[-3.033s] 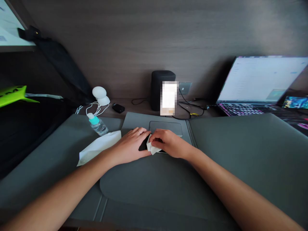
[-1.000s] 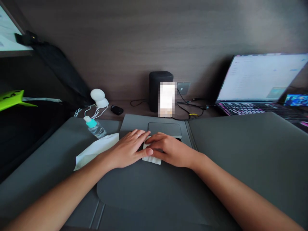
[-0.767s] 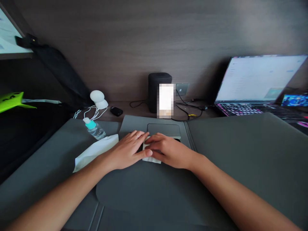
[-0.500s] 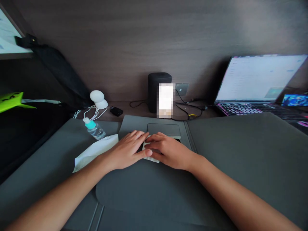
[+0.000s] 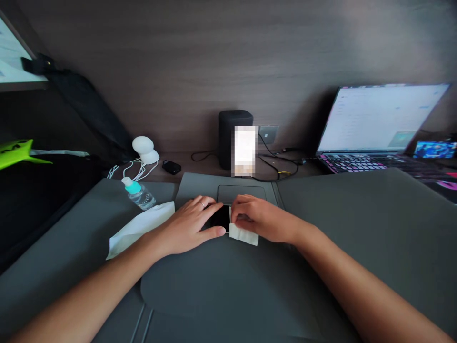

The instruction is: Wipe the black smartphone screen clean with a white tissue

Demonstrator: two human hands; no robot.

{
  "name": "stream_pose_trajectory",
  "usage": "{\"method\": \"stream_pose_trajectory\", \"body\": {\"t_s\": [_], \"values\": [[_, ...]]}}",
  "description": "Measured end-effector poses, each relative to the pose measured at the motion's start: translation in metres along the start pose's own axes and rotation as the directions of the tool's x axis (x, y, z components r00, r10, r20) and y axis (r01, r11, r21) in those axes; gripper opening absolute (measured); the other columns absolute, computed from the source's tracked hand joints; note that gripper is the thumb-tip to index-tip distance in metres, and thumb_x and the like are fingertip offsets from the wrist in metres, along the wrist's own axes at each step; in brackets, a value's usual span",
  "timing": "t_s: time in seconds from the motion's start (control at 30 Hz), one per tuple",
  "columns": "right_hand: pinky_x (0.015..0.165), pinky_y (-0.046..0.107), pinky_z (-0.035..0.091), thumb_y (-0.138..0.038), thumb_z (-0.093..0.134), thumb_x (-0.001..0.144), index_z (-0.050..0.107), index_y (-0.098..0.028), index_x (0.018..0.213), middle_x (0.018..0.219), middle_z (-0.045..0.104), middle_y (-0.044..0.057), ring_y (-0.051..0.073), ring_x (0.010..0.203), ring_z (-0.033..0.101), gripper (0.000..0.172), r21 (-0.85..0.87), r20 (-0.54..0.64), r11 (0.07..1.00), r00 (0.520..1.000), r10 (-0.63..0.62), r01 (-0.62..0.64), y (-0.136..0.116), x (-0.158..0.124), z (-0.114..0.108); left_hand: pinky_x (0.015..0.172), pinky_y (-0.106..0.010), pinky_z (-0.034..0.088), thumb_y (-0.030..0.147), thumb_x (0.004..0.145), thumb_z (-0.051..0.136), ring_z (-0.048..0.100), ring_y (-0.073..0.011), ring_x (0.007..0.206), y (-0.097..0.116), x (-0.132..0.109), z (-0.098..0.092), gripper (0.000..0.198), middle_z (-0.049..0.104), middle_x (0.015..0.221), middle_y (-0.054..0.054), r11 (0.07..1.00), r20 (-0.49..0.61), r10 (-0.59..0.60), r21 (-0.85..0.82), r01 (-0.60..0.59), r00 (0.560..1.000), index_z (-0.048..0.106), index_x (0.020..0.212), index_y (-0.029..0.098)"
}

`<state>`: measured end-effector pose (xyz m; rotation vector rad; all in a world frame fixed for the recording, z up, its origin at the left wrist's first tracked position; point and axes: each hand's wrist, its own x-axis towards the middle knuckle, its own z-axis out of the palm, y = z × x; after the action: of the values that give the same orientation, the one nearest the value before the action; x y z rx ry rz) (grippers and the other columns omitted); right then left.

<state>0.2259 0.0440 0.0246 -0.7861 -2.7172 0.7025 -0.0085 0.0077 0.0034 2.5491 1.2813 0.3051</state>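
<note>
Shifted rightward since the earlier frame, the right hand in the head view arches knuckles-up, fingers curled tightly, pinching a white tissue against the black slab. Palm down, the left hand holds the slab's left end between widely parted thumb and index finger, on the gray mat.

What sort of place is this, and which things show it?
Probably a work desk, at home or in an office: an open laptop stands at the right, with a black speaker-like box and a wall socket at the back.
</note>
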Motion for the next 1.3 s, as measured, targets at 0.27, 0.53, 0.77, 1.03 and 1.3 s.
{"method": "stream_pose_trajectory", "body": {"t_s": [0.27,0.53,0.77,1.03,1.3], "values": [[0.069,0.023,0.046,-0.018,0.057,0.084,0.068,-0.014,0.085,0.091,0.060,0.006,0.012,0.074,0.058,0.012,0.116,0.320,0.963,0.927,0.197,-0.245,0.017,-0.022,-0.033,0.100,-0.041,0.039,0.057,0.094,0.043,0.045,-0.0267,0.120,-0.002,-0.001,0.003,0.056,0.048,0.131,-0.008,1.000,-0.015,0.009,0.007,-0.009,1.000,0.039,0.142,0.027],[0.070,0.024,0.046,-0.017,0.053,0.084,0.067,-0.014,0.085,0.090,0.064,0.007,0.014,0.076,0.058,0.014,0.060,0.293,0.952,0.917,0.272,-0.302,0.020,-0.027,-0.035,0.101,-0.039,0.038,0.054,0.094,0.045,0.045,-0.0260,0.120,-0.002,-0.001,0.004,0.055,0.048,0.132,-0.007,1.000,-0.022,0.010,0.020,-0.009,1.000,0.039,0.141,0.027],[0.073,0.026,0.045,-0.012,0.048,0.087,0.062,-0.015,0.082,0.087,0.058,0.005,0.013,0.074,0.055,0.015,-0.010,0.061,0.990,0.988,0.144,-0.144,0.011,-0.012,-0.015,0.101,-0.042,0.038,0.056,0.094,0.044,0.044,-0.0280,0.122,-0.002,-0.001,0.004,0.056,0.048,0.133,-0.008,1.000,-0.024,0.010,0.004,-0.010,1.000,0.037,0.142,0.028],[0.091,0.038,0.042,-0.015,0.047,0.092,0.061,-0.015,0.109,0.108,0.056,0.012,0.020,0.097,0.052,0.021,-0.098,-0.122,0.991,0.988,-0.099,0.087,-0.005,0.011,0.021,0.106,-0.047,0.031,0.070,0.087,0.046,0.032,-0.0349,0.135,-0.006,-0.003,0.009,0.086,0.037,0.148,-0.013,0.999,-0.025,-0.030,0.016,0.030,0.999,0.013,0.152,0.023],[0.093,0.035,0.041,-0.006,0.052,0.088,0.065,-0.017,0.094,0.093,0.062,0.006,0.018,0.102,0.052,0.018,0.096,0.076,0.985,0.986,-0.150,0.143,-0.002,0.000,0.003,0.105,-0.043,0.034,0.066,0.089,0.045,0.039,-0.0300,0.128,-0.003,-0.002,0.003,0.071,0.044,0.139,-0.010,1.000,-0.011,-0.003,-0.002,0.003,1.000,0.032,0.145,0.023]]}}
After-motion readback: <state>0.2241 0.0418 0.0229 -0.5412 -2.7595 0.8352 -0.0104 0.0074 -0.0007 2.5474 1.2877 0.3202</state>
